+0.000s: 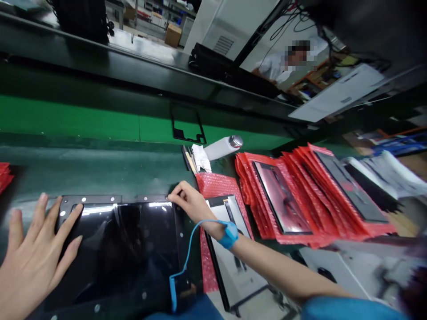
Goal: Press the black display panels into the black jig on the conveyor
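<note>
A black glossy display panel (pixel 126 249) in a dark frame lies flat in front of me on the green bench. My left hand (pixel 31 258) rests open on its left edge, fingers spread flat. My right hand (pixel 188 202) pinches at the panel's top right corner, fingers closed on something I cannot make out. A blue wrist strap (pixel 230 234) with a coiled blue cord sits on my right wrist.
A second panel (pixel 230 262) lies on red bubble wrap (pixel 218 184) under my right arm. Several panels in red bubble bags (pixel 300 195) fan out to the right. A white bottle (pixel 222 148), a white cloth (pixel 202 158) and a thin black frame (pixel 187 124) lie further back. Another person sits beyond the bench.
</note>
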Motion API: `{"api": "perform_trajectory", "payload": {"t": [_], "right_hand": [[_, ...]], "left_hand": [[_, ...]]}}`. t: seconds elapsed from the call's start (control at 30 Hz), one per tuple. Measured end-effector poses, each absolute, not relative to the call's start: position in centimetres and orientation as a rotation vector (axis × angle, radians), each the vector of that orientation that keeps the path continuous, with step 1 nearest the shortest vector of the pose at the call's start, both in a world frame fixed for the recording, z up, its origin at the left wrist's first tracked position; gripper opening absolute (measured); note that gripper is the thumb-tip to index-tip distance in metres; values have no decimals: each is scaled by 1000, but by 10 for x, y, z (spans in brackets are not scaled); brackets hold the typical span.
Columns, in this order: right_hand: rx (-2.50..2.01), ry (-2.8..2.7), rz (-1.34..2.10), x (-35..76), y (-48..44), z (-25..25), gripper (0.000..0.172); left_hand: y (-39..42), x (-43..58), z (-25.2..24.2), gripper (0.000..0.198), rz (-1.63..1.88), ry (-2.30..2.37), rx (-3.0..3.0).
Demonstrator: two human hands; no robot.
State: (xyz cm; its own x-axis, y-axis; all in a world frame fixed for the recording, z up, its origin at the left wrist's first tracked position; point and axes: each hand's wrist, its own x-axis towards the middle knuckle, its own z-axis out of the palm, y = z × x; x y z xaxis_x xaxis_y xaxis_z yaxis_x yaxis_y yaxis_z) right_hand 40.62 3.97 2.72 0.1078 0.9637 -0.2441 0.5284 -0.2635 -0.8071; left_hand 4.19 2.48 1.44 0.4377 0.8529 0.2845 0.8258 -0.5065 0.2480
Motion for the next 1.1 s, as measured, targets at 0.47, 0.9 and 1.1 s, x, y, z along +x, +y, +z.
{"api": "perform_trajectory", "payload": {"t": [0.47,0.9,1.1], "right_hand": [[-1784,-1233,1386,407,-95,43,51],[-2193,-1797,1411,380,-66,57,127],[-2275,-1760,1271,372,-75,52,121]], "left_hand": [[18,32,24,67,352,1527,2697],[6,-29,11,83,59,1145,2537],[4,-29,-6,83,130,1150,2570]]}}
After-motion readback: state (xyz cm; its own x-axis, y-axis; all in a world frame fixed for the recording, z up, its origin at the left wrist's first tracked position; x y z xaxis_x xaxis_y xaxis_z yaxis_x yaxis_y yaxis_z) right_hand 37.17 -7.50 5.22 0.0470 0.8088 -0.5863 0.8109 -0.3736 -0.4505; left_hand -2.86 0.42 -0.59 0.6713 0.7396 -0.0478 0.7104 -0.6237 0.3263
